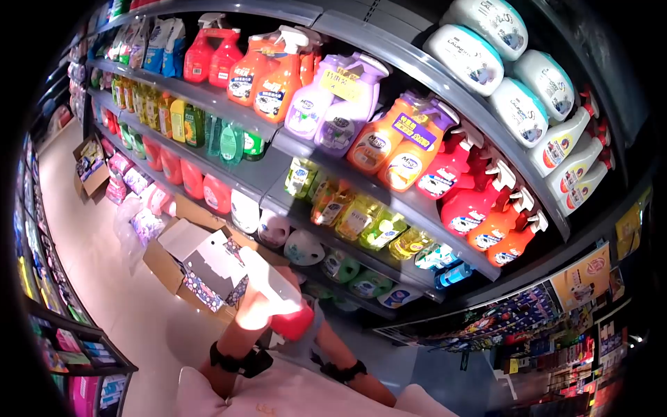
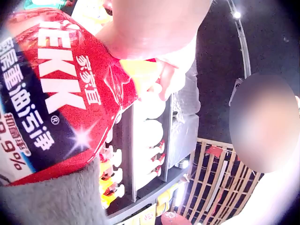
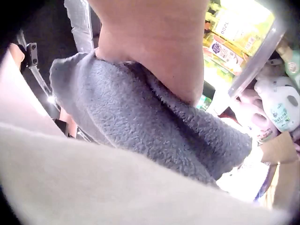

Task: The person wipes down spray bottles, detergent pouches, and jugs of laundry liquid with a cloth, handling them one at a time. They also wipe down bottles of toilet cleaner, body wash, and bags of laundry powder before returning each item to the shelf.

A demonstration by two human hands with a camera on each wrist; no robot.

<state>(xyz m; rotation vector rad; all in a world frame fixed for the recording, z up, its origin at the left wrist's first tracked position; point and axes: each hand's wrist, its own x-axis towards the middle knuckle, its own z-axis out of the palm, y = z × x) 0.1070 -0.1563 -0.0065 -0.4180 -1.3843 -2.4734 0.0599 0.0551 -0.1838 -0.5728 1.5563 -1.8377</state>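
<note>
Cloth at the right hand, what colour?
The cloth is grey with a bluish cast, best seen in the right wrist view.

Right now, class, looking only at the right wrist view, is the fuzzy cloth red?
No, the fuzzy cloth shows grey across its folds.

All 3 views darken to black in the corners, and the head view bends the shelves (image 1: 264, 128) into arcs. There, strong light bleaches the left hand (image 1: 253, 309) at lower centre, while the far upper right sinks into shadow. In the left wrist view, glare washes out the white bottles (image 2: 151, 131) near centre, 1 lamp (image 2: 237, 15) shines at upper right, and an oval patch at right is blurred. The right wrist view is overexposed at upper right; pale fabric (image 3: 117, 180) looks soft along the bottom.
</note>
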